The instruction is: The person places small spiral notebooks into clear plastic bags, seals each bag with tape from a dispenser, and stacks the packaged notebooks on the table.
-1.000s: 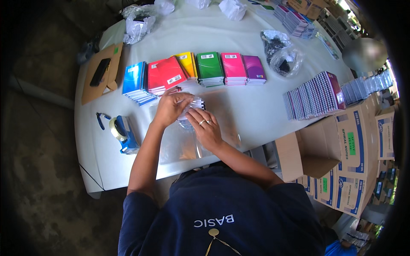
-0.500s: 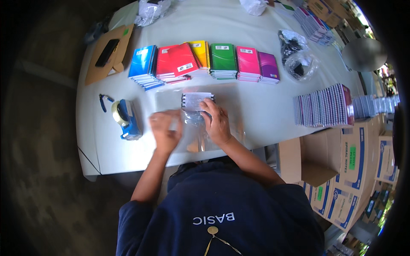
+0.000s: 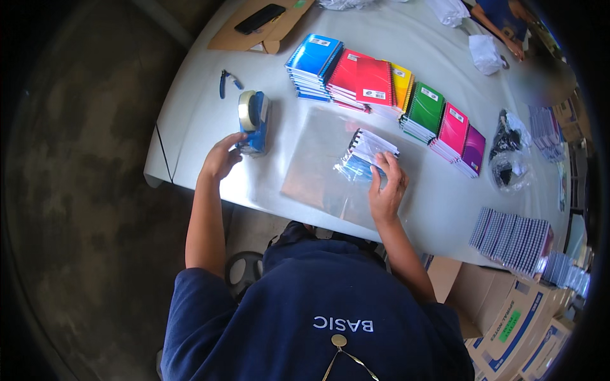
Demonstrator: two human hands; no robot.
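Note:
A small stack of spiral notebooks (image 3: 375, 145) lies in clear plastic wrap, white page edges and black coils at its far side and blue below. My right hand (image 3: 389, 187) grips its right edge between thumb and fingers. To the left stands a blue tape dispenser (image 3: 262, 127) with a roll of clear tape (image 3: 248, 109). My left hand (image 3: 222, 157) is at the dispenser's near end, fingertips bent in against it. Whatever is pinched there is too small to make out. Under the wrapped stack lies a large clear plastic sheet (image 3: 311, 178).
Notebook stacks run beyond: blue (image 3: 316, 54), red (image 3: 375, 79), yellow (image 3: 401, 82), green (image 3: 424, 108), pink (image 3: 452, 130), purple (image 3: 474, 149). Cutters (image 3: 223, 82) lie beyond the dispenser, a phone (image 3: 259, 19) on cardboard. More notebooks (image 3: 511, 241) and cartons (image 3: 508, 324) are at right. Another person (image 3: 502, 19) is across.
My left hand has left the wrapped stack and reached the tape dispenser. My right hand stays on the stack. The whole view has turned and shifted.

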